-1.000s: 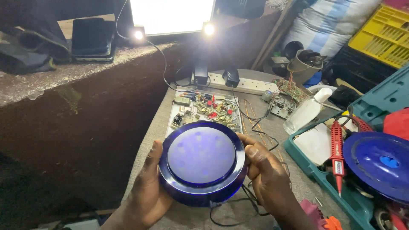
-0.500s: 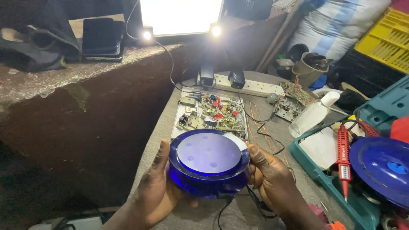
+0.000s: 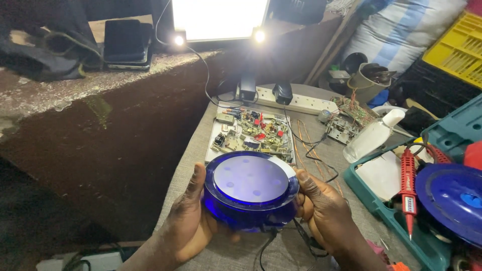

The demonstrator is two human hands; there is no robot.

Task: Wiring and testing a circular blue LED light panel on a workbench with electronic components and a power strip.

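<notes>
Cradling the round blue translucent lamp with its glowing white frosted face (image 3: 250, 193), you have your left hand (image 3: 193, 221) and right hand (image 3: 321, 211) wrapped around its opposite sides, fingers curled under and both thumbs pressed on the rim, so it hangs just above the near end of the grey cloth-covered workbench (image 3: 201, 150). A thin black wire (image 3: 266, 248) trails from beneath the lamp; I judge it could snag or pull loose if you tilt or lift further, and smooth plastic held only by 2 palms may slip. Just beyond the lamp lies a white tray of circuit boards and loose components (image 3: 251, 133), close enough to be knocked. Farther beyond sits a white power strip with 2 black plugs (image 3: 291, 100). Right of the lamp, a red screwdriver-shaped tester (image 3: 407, 188) rests in a teal plastic toolbox (image 3: 386, 211) beside a blue round cover (image 3: 452, 198).
</notes>
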